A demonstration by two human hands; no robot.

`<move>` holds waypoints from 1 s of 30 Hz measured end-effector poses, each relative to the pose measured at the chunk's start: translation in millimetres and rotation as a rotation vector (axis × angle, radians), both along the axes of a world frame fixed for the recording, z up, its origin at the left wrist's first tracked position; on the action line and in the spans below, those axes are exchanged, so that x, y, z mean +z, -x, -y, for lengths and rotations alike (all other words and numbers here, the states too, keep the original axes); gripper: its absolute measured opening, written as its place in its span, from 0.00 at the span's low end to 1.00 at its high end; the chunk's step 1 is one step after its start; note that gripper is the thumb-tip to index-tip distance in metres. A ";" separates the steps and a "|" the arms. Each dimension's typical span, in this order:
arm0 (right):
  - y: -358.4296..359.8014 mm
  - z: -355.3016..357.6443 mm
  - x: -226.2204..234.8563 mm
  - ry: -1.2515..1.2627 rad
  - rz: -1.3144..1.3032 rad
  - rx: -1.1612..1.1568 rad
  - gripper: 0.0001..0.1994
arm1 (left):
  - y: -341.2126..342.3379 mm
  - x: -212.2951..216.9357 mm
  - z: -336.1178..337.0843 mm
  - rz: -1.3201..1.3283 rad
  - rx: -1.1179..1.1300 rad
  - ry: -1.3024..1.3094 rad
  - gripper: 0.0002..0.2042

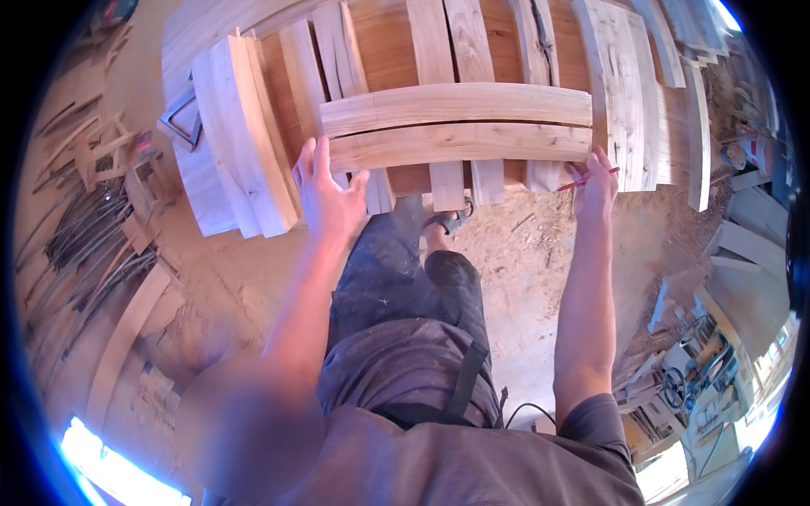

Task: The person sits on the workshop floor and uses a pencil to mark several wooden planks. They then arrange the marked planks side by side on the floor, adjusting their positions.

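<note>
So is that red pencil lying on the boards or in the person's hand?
In hand: the red pencil is pinched in the right hand, at the end of the near crosswise plank.

Pale tan planks (460, 143) with darker grain streaks, laid over a warmer orange-brown board (388, 42). Red pencil (586, 179) in right hand (597, 187). Dark grey trousers (405, 270), dusty. Grey-brown shirt (439, 455), black strap (468, 379). Sandy beige sawdust floor (515, 278).
</note>
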State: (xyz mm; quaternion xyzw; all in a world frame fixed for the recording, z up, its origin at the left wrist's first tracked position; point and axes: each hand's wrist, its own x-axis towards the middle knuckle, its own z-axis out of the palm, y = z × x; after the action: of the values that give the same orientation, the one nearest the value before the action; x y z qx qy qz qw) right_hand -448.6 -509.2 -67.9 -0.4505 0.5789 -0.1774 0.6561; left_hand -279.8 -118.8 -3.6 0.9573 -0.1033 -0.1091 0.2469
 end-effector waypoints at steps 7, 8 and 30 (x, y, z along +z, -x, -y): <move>13.3 -42.9 8.1 0.035 -0.061 -0.261 0.17 | -15.9 12.1 84.2 0.090 -0.557 -0.015 0.48; 18.5 -49.9 7.0 0.024 -0.054 -0.255 0.16 | -23.2 7.4 97.0 0.093 -0.627 -0.016 0.49; 95.5 -155.3 13.0 -0.167 0.034 0.091 0.13 | 7.8 11.8 66.6 -1.336 -0.048 0.877 0.47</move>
State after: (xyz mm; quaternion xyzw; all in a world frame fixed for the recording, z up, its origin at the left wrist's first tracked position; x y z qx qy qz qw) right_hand -544.1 -353.9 -55.0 -0.4170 0.5595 -0.1058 0.7084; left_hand -287.6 -185.4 8.2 0.5026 0.0127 -0.6143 0.6081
